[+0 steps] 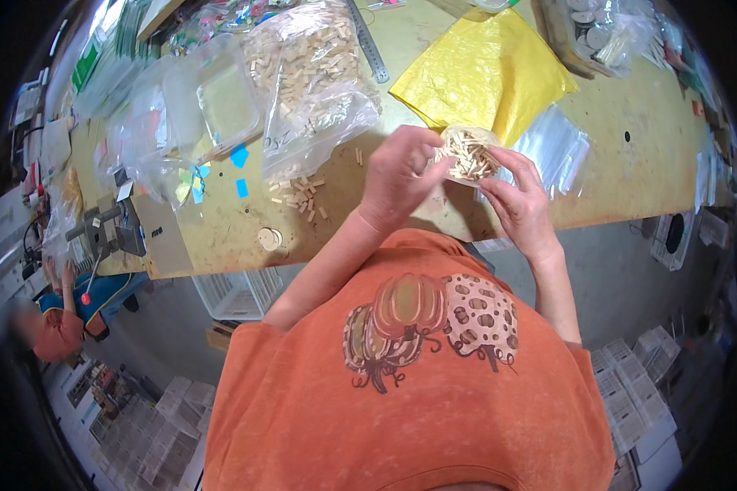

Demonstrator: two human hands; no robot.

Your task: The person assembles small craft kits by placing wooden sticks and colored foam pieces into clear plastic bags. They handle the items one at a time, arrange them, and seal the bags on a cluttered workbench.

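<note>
A small clear plastic bag or cup, its exact kind hard to make out, is filled with short wooden pegs [469, 155] at the table's front. My right hand [522, 200] grips its right side between thumb and fingers. At its left edge is my left hand [397, 176], fingers curled and thumb reaching over the pegs; the fingertips are partly hidden. A yellow plastic bag [483, 69] lies just behind. Under and to the right of my right hand are flat clear plastic bags [555, 151]. Loose wooden pegs [301, 196] are scattered left of my left arm.
A large clear bag of wooden pieces [307, 69] lies at the back left, beside a metal ruler [368, 41] and translucent plastic trays [213, 98]. Wooden discs [269, 239] rest near the front edge. Another person [57, 323] is at the far left. White crates [237, 293] stand below.
</note>
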